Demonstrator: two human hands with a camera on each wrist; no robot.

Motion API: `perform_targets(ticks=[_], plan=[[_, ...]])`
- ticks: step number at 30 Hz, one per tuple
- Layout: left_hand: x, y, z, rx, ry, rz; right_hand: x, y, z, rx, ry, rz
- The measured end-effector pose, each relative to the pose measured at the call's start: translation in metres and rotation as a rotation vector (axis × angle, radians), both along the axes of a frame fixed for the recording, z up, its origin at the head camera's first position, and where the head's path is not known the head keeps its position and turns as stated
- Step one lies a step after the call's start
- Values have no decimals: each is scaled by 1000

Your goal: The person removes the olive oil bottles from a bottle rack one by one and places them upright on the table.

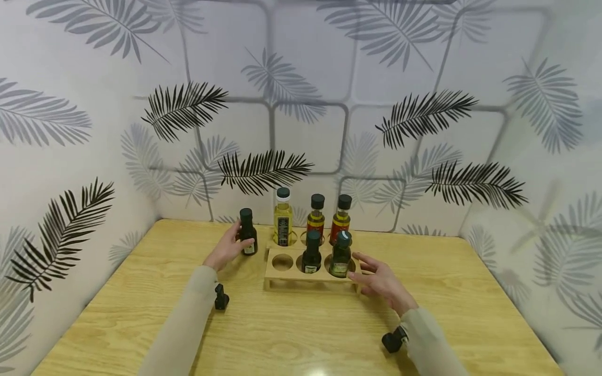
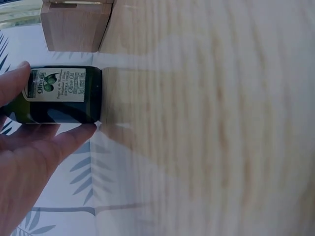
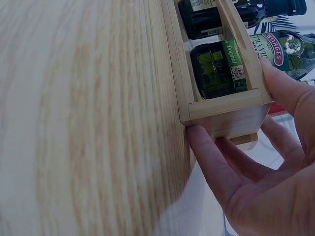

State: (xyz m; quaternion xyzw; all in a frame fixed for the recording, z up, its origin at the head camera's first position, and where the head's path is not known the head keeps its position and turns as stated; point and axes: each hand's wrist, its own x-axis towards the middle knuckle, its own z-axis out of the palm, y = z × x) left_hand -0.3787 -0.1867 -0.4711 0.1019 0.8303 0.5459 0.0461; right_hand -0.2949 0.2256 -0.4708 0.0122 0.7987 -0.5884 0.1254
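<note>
In the head view my left hand (image 1: 227,248) grips a small dark olive oil bottle (image 1: 247,232) with a dark cap, upright left of the wooden bottle rack (image 1: 282,275). The left wrist view shows its pale label with green olives, my thumb on one side and fingers on the other. My right hand (image 1: 380,282) holds the right end of the rack, thumb at the upper front corner and fingers along the end wall. In the rack's front row stand a dark bottle (image 1: 311,256) and a green Borges olive oil bottle (image 1: 340,256); the front left hole is bare.
A yellow oil bottle (image 1: 283,222) with a green cap stands in the back row. Beside it are two bottles with red labels, one in the middle (image 1: 315,219) and one at the right (image 1: 340,222). The wooden table (image 1: 291,329) meets a leaf-patterned wall (image 1: 310,136) behind.
</note>
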Motion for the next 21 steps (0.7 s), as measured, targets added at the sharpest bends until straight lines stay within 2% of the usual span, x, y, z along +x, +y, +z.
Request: perform_targets(ticks=[11,21], plan=[[-3,-7,-2,36,33,-36,-2,-1,0,-1,-6,4],[-5,-10,-3,13,-3,-65,-2,0,1,-5,-17,14]])
